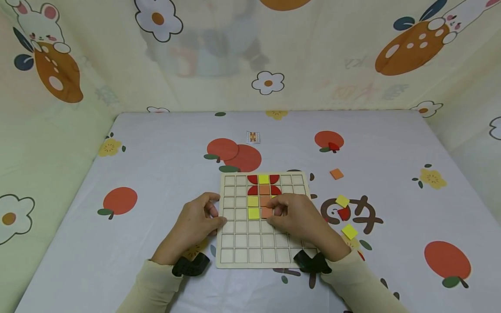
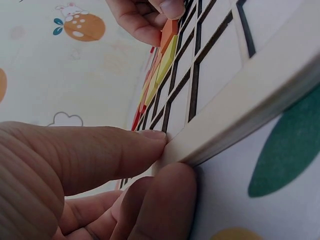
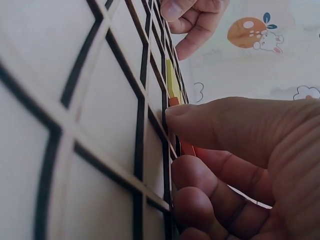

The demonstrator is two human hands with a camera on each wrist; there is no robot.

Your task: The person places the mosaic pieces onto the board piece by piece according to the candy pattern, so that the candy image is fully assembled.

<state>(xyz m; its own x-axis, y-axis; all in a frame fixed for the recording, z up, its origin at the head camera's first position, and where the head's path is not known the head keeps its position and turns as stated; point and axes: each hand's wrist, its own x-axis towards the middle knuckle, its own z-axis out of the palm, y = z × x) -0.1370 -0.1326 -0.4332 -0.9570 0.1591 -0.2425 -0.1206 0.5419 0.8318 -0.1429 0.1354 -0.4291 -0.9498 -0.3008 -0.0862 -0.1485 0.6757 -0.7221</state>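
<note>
A pale wooden grid board [image 1: 241, 252] lies before me, with yellow tiles [image 1: 253, 201], orange tiles [image 1: 264, 190] and red rounded tiles [image 1: 252, 190] in its upper middle cells. My left hand [image 1: 195, 219] pinches the board's left edge, the thumb on top, as the left wrist view shows. Over the board's middle, my right hand [image 1: 299, 217] pinches an orange tile [image 1: 266, 212] between thumb and finger, beside the lower yellow tile [image 1: 253, 213]. That orange tile [image 2: 169, 36] looks slightly tilted in the left wrist view. The right hand hides several cells behind it.
Right of the board lie a loose orange tile [image 1: 336, 174], two yellow tiles [image 1: 342, 201] and red pieces [image 1: 344, 213]. A small printed pattern card [image 1: 253, 137] lies beyond the board. The tablecloth [image 1: 156, 174] has fruit prints, and a patterned curtain [image 1: 211, 91] hangs behind.
</note>
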